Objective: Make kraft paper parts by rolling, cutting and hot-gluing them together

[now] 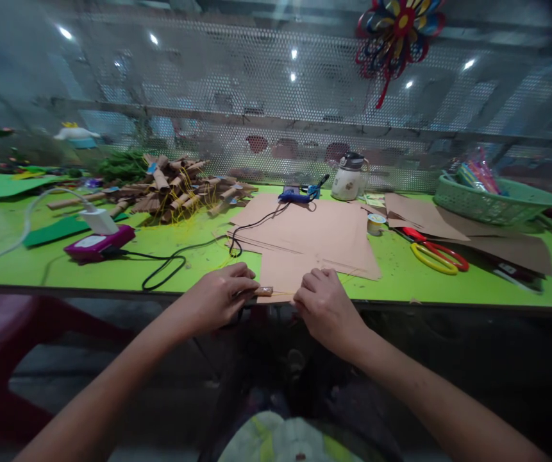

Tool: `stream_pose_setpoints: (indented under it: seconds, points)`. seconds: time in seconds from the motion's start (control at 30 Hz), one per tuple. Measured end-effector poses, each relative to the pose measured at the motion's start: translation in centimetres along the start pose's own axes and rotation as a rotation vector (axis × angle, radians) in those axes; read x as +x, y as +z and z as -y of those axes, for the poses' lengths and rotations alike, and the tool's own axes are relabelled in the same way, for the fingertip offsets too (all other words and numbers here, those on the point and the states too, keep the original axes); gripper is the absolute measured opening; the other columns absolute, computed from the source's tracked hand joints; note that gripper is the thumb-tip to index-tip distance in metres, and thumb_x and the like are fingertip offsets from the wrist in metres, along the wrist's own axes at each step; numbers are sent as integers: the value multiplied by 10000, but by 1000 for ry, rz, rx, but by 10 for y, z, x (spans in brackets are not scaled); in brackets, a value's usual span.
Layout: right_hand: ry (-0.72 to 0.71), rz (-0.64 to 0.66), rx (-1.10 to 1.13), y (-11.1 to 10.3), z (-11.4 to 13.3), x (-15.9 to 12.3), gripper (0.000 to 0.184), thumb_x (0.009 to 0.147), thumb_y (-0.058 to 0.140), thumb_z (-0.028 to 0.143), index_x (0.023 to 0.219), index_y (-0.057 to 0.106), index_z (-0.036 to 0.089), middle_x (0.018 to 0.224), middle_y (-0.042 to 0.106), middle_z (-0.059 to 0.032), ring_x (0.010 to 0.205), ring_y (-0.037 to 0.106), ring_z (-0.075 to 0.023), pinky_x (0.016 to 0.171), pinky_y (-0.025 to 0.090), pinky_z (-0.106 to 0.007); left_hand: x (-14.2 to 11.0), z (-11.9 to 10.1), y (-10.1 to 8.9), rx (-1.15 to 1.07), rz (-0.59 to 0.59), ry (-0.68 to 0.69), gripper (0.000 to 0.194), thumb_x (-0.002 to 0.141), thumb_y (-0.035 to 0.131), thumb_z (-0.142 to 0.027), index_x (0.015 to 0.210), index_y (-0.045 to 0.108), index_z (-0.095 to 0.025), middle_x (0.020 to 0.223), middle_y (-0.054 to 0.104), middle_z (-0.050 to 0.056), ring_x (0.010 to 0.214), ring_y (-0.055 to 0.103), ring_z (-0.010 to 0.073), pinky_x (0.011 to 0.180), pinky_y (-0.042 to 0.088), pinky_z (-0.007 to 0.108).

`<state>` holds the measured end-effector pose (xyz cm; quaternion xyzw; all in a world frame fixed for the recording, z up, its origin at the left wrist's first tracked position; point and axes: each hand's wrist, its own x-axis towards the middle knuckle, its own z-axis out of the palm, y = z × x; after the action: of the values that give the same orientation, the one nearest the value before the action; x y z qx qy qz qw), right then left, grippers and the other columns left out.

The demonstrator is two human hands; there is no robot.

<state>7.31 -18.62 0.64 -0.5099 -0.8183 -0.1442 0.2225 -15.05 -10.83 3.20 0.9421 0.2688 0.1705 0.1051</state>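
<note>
At the table's front edge, my left hand (220, 296) is closed in a pinch on a small brown, shiny-speckled piece (265, 291), whose exact kind I cannot make out. A thin yellow string (283, 293) runs from it to my right hand (328, 309), whose curled fingers grip it; the fingertips are partly hidden. Beneath both hands lies a sheet of brown kraft paper (280, 266). More kraft sheets (314, 224) are stacked behind it, with a blue glue gun (295, 194) on their far edge.
Rolled brown paper tubes with yellow strings (174, 192) are heaped at the back left. A purple power socket (97, 244) trails a black cord (170, 258). Rightward are scissors (436, 253), a small tub (376, 222), a green basket (497, 202) and a flask (349, 178).
</note>
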Motion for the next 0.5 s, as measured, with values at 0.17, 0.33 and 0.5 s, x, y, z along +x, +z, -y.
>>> stream_pose_setpoints:
  seconds: [0.17,0.33,0.5]
  points:
    - [-117,13,3,2,4,2,144,885,460,133,892,600,166,818,554,-63,800,404,-190,727,273,-351,-1,-2,1,35,-6,-18,257,880,455,-224,985,688,-197,916,566,74,805,548,142,716,442,237]
    - [-166,-30,35,15,4,5,163,880,459,124,784,588,153,766,538,-59,781,392,-189,692,283,-335,0,-3,4,87,-7,-36,257,881,447,-228,946,692,-185,870,546,75,797,534,152,707,436,250]
    - [-98,-39,129,17,3,13,181,883,450,123,762,584,141,759,540,-67,768,413,-183,666,303,-317,-2,-6,4,108,10,-19,270,870,427,-185,1017,654,-189,874,544,71,806,540,159,724,437,260]
